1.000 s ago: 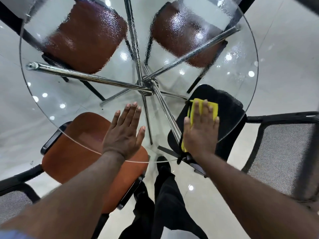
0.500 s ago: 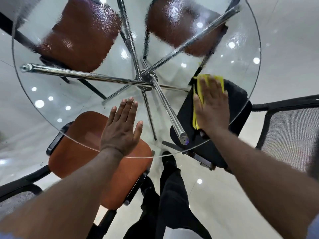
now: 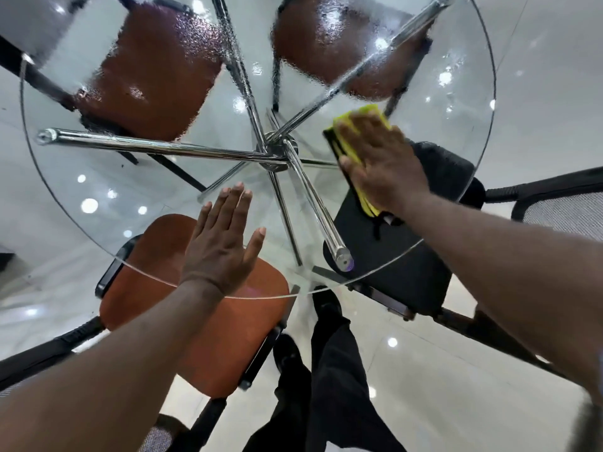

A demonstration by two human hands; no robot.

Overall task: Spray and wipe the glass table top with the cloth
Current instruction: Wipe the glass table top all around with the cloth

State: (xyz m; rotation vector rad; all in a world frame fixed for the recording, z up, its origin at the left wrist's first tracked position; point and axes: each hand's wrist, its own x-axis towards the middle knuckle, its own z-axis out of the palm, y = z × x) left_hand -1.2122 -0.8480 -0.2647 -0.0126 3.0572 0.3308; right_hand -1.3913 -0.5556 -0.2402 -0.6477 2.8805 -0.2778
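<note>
Step in hand: wiping stage, judged part done.
- Right hand (image 3: 385,168) flat on yellow cloth (image 3: 362,114), fingers straight, pressing it onto glass surface (image 3: 98,203) just right of chrome hub (image 3: 275,151). Grip wide, nothing clasped.
- Left hand (image 3: 222,246) flat near front rim, fingers straight. Grip wide; judged bracing.
- Far half of surface beaded with spray film (image 3: 156,60); near half looks clear.
- Next move, judged: drive cloth onward into wet far band, overlapping strokes, even pressure.
- Cloth folded, bright yellow, mostly under palm.

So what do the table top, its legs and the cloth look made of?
Table top: clear glass, chairs show through, far half beaded wet. Legs: polished metal tubes, likely chrome, mirror-bright highlights. Cloth: yellow, soft, folded fabric, possibly microfibre.
</note>
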